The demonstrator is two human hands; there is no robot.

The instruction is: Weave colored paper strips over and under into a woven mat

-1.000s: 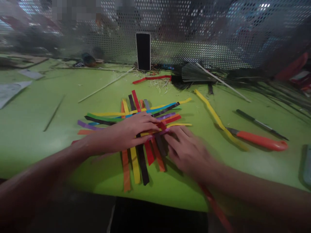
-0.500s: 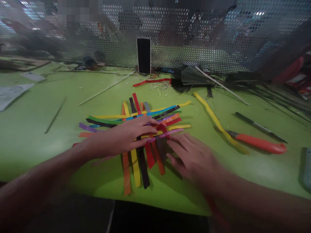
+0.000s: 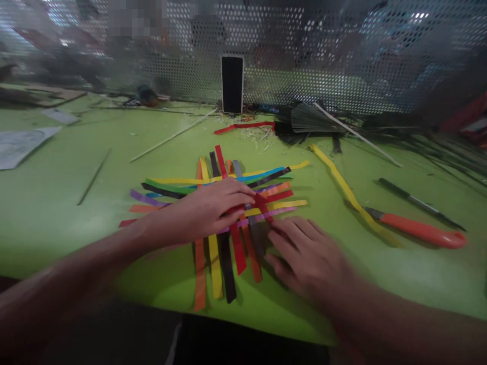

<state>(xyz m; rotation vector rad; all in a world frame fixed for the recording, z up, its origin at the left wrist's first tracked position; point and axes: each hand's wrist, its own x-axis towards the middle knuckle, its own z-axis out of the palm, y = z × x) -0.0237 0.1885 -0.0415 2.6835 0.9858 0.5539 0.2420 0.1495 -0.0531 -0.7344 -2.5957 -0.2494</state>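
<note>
Over the last second the right hand point(image 3: 310, 256) is drawn back from the middle of the woven strips point(image 3: 274, 192) toward the near edge of the bench point(image 3: 76, 228). Its fingertips, earlier laid against the folded end of a red strip point(image 3: 238, 248), are now seen just short of the weave, beside the near tails of the dark and orange strips. The left hand point(image 3: 207, 210) is kept where it was, flat across the crossing. The lattice appears unshifted on the bench, so it is judged that the weave is being pinned by one hand while the other is freed from it. The grip of the left hand is spread wide, palm down, with the fingers pressed on the crossing strips and nothing closed between them. The grip of the right hand is also loosely spread, with no strip pinched. Whether its fingertips touch the tails or merely lie beside them cannot be told through the blur. The weave lies at the middle of the bench, nearer the near edge. A loose yellow strip point(image 3: 342, 185) and an orange-handled knife point(image 3: 418, 230) are left untouched toward the right edge. A phone point(image 3: 232, 84) is propped against the perforated screen point(image 3: 342, 61) at the far edge.
</note>
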